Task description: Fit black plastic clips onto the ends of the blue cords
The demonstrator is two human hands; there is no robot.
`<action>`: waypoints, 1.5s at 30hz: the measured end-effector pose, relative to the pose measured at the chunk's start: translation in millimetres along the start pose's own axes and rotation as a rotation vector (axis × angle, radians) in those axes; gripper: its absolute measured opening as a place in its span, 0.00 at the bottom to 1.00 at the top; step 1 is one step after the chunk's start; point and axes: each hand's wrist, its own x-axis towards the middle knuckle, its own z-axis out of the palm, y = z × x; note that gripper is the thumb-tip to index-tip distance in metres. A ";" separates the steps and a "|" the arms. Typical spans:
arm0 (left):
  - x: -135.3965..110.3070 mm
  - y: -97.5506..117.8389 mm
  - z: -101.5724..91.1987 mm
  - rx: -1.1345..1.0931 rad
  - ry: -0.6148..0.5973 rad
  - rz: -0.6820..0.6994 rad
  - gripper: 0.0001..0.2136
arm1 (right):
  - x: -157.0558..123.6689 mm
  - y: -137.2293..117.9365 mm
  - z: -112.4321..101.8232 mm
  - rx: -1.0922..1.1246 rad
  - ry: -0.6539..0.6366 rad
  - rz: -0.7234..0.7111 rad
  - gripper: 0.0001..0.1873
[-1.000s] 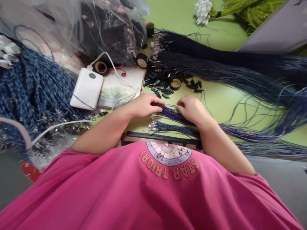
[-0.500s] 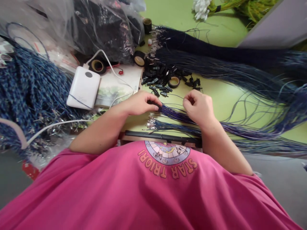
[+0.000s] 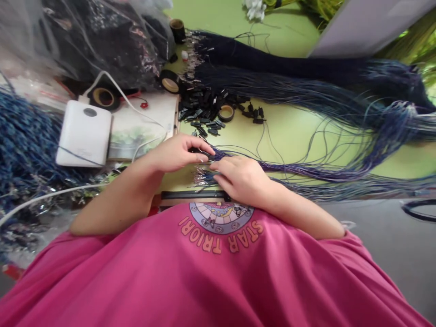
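Left hand (image 3: 177,152) pinches the purple wires (image 3: 306,171) by the table's (image 3: 296,131) near edge; can't tell if the right hand (image 3: 243,179), over them, grips any. Snug pinch, parallel strands imo.

Left fingers (image 3: 201,144) curled toward the thumb (image 3: 197,157), right fingers (image 3: 225,166) slightly bent, palm down, forearms (image 3: 127,186) angled inward

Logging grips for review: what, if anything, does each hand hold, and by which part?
The left hand pinches the purple-blue wire bundle near its left end. What the right hand grips, if anything, cannot be told.
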 end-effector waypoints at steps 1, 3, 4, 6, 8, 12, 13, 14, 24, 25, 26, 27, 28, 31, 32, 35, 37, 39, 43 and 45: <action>0.4 -0.4 0.7 -0.031 -0.004 0.001 0.11 | 0.3 4.1 2.1 0.055 0.073 0.033 0.13; 1.2 -1.0 2.8 -0.112 -0.001 -0.012 0.12 | -0.5 12.8 4.0 0.158 0.228 0.135 0.11; 1.6 -1.2 4.1 -0.158 0.009 -0.023 0.12 | -1.3 16.4 4.0 0.196 0.280 0.184 0.10; 2.4 -1.4 7.1 -0.246 0.036 -0.042 0.12 | -3.1 21.7 3.3 0.242 0.328 0.253 0.09; 3.0 -1.4 9.9 -0.322 0.051 -0.055 0.12 | -4.4 24.8 2.6 0.264 0.338 0.299 0.09; 3.4 -1.3 13.0 -0.442 0.061 -0.076 0.12 | -4.4 29.2 2.4 0.260 0.369 0.352 0.09; 3.5 -1.3 13.2 -0.466 0.062 -0.078 0.12 | -4.3 30.3 2.6 0.257 0.379 0.354 0.09; 3.6 -1.3 13.4 -0.486 0.061 -0.081 0.12 | -4.2 31.3 2.9 0.253 0.394 0.353 0.09; 6.0 -3.1 16.1 -0.565 0.054 -0.125 0.12 | -6.5 35.7 12.9 0.128 0.530 0.224 0.11; 6.1 -3.5 16.2 -0.564 0.050 -0.134 0.12 | -6.4 36.6 14.2 0.099 0.524 0.221 0.11; 6.1 -3.8 16.3 -0.563 0.048 -0.142 0.12 | -6.2 37.6 15.3 0.066 0.518 0.217 0.11; 6.1 -3.9 16.2 -0.559 0.048 -0.148 0.12 | -5.9 38.7 16.1 0.030 0.513 0.209 0.12; 6.0 -3.8 16.0 -0.552 0.051 -0.151 0.12 | -5.8 39.8 16.7 -0.007 0.511 0.195 0.12; 5.0 -2.8 15.2 -0.519 0.072 -0.141 0.13 | -5.5 41.2 17.0 -0.085 0.516 0.141 0.13; 4.6 -2.2 15.0 -0.505 0.079 -0.134 0.13 | -5.5 40.9 16.9 -0.093 0.513 0.135 0.13; 3.7 -0.3 16.1 -0.427 0.087 -0.103 0.13 | -5.0 38.3 18.3 -0.066 0.468 0.163 0.14; 3.9 0.4 18.6 -0.340 0.093 -0.077 0.13 | -3.8 36.5 21.6 -0.027 0.423 0.189 0.14; 4.9 0.1 21.7 -0.269 0.107 -0.061 0.14 | -1.7 35.7 25.7 0.020 0.385 0.203 0.14; 7.0 -2.2 24.1 -0.243 0.140 -0.042 0.13 | 3.8 33.9 24.9 0.129 0.349 0.279 0.12; 7.5 -2.9 22.1 -0.240 0.204 -0.027 0.13 | 6.0 32.1 16.1 0.125 0.273 0.316 0.11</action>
